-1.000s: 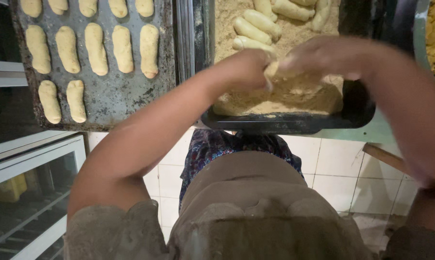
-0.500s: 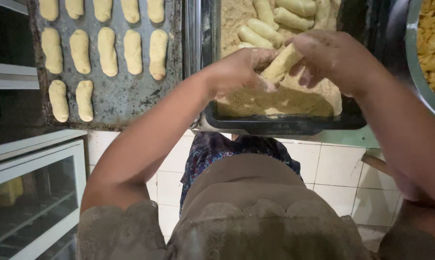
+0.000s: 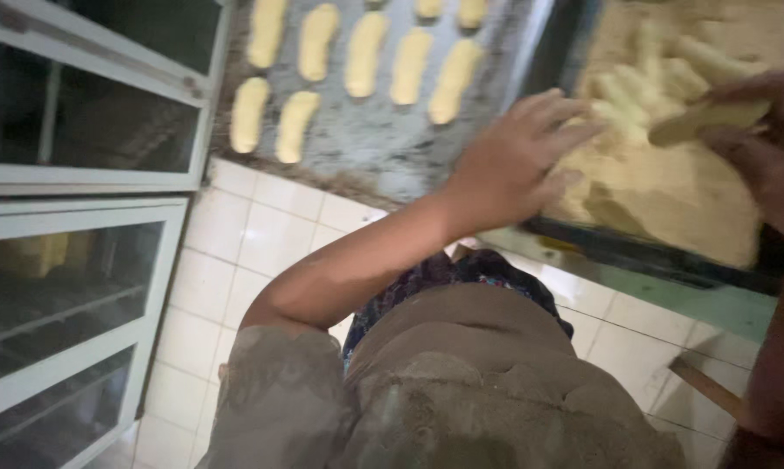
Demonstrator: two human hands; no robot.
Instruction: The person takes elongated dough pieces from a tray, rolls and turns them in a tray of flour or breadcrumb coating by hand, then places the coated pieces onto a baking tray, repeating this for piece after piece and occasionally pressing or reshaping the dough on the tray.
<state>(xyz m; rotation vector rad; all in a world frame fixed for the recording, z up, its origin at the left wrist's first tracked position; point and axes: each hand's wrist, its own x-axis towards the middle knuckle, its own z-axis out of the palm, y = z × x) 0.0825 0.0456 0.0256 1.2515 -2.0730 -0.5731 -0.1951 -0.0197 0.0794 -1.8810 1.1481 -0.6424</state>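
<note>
Our hands have parted: left hand (image 3: 509, 165) spreads open fingers, while right hand (image 3: 770, 139) grips the dough stick (image 3: 704, 120) alone.

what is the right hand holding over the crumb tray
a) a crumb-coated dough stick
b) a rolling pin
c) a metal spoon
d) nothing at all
a: the right hand grips a pale crumb-coated dough stick above the crumb tray, while the left hand is spread open beside it, holding nothing.
</note>
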